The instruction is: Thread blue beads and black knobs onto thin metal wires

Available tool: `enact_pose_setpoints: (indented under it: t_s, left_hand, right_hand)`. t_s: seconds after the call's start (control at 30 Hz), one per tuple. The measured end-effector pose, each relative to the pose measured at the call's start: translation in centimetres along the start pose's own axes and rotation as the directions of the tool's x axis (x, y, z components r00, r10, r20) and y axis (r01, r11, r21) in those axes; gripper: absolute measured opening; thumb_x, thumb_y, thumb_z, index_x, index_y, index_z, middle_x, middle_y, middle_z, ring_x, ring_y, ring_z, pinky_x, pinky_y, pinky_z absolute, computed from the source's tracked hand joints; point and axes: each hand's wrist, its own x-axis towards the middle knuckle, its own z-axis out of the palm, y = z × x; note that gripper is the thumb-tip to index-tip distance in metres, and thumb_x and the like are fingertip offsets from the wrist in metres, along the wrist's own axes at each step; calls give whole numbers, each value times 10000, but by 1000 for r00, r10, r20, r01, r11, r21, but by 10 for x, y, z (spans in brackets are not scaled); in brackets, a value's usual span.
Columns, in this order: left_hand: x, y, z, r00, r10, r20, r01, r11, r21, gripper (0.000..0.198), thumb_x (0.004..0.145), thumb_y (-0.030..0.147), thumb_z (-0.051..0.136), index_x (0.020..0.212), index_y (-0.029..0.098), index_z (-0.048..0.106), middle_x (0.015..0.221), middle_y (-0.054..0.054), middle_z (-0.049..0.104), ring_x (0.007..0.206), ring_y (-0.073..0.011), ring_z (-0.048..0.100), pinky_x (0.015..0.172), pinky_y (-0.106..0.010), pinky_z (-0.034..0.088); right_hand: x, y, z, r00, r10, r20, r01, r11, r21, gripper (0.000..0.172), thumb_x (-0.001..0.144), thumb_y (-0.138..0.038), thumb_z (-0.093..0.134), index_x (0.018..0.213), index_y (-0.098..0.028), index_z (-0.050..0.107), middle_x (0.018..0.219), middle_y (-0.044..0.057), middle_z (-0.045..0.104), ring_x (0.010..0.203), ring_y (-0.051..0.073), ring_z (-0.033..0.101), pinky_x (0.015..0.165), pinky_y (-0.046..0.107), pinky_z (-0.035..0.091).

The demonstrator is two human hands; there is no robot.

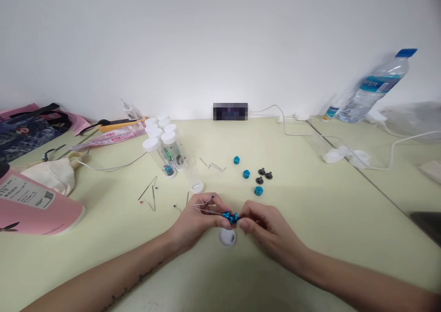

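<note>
My left hand point(198, 218) is closed around a blue metal fitting point(229, 218), gripping it between thumb and fingers. A thin bent metal rod point(203, 208) with a small dark tip runs back from the fitting over that hand. My right hand point(260, 222) pinches at the fitting's right end, where a small dark piece shows partly; the fingers hide the rest. Below the hands lies a white cap point(227, 237) with tiny dark bits inside. To the upper right are three blue knobs point(246, 174) and three black flanged screws point(259, 180).
Capped clear tubes point(168, 139) stand at left, with an open clear tube point(195, 178) beside them. Bent rods point(153, 198) and hex keys point(214, 166) lie loose. A pink cup point(37, 204) is at far left; a water bottle point(377, 89) leans on the wall. White cables point(310, 134) cross the table.
</note>
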Motion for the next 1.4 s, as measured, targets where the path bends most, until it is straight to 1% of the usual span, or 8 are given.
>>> enact_pose_setpoints:
  t_s: [0.07, 0.2, 0.3, 0.5, 0.73, 0.9, 1.13, 1.4]
  left_hand:
    - [0, 0, 0, 1000, -9, 7, 9, 1000, -2, 218, 576, 112, 818, 718, 142, 656, 696, -30, 721, 657, -161, 664, 659, -270, 503]
    - [0, 1, 1, 1000, 2, -12, -2, 1000, 7, 207, 581, 91, 811, 720, 144, 668, 697, -17, 716, 683, -145, 657, 669, -246, 495]
    - [0, 2, 1, 1000, 8, -3, -8, 1000, 1, 201, 588, 91, 809, 722, 144, 669, 698, -18, 720, 678, -144, 658, 671, -248, 492]
    - [-1, -1, 0, 999, -11, 39, 11, 1000, -11, 204, 597, 102, 807, 729, 143, 657, 702, -31, 728, 657, -160, 665, 661, -272, 499]
    - [0, 0, 1, 997, 38, -70, -39, 999, -19, 192, 613, 102, 794, 735, 149, 654, 735, -16, 717, 706, -143, 653, 704, -251, 481]
    - [-1, 2, 2, 998, 31, -52, -30, 1000, 4, 201, 614, 131, 800, 745, 149, 649, 725, -23, 712, 693, -150, 648, 718, -270, 480]
    - [0, 1, 2, 998, 31, -53, -31, 1000, 4, 206, 607, 130, 805, 735, 146, 644, 723, -21, 710, 685, -136, 640, 696, -243, 464]
    - [-1, 1, 1, 1000, 25, 10, -25, 1000, -1, 202, 604, 134, 811, 733, 145, 656, 711, -18, 708, 677, -133, 634, 664, -236, 459]
  right_hand:
    - [0, -1, 0, 999, -27, 34, 28, 999, -38, 380, 940, -405, 431, 646, -177, 513, 596, -22, 500, 552, 107, 414, 525, 225, 303]
    - [0, 0, 2, 998, 50, -34, -49, 999, 15, 195, 837, -338, 615, 770, -203, 492, 588, -56, 475, 526, 102, 399, 496, 211, 293]
    - [-1, 1, 2, 997, 67, -31, -65, 996, 58, 237, 798, -345, 668, 782, -206, 477, 578, -69, 446, 515, 97, 378, 483, 206, 277]
    - [0, 3, 0, 997, -49, 66, 54, 995, -79, 428, 947, -454, 403, 623, -179, 457, 576, -32, 459, 553, 107, 410, 533, 224, 299]
    - [-1, 2, 2, 998, 62, -16, -59, 989, 137, 244, 867, -434, 571, 914, -215, 472, 708, -39, 501, 560, 105, 416, 510, 212, 313]
    - [-2, -2, -1, 999, 20, -29, -18, 999, 47, 367, 970, -465, 343, 800, -191, 517, 588, -48, 418, 509, 102, 359, 521, 231, 306]
    - [-1, -1, 2, 997, 76, -30, -72, 992, 99, 196, 898, -393, 535, 930, -205, 490, 576, -71, 410, 514, 100, 343, 486, 212, 274]
    - [0, -3, 0, 998, 54, -20, -54, 998, 20, 380, 934, -463, 435, 681, -182, 473, 580, -44, 410, 542, 104, 355, 506, 225, 276]
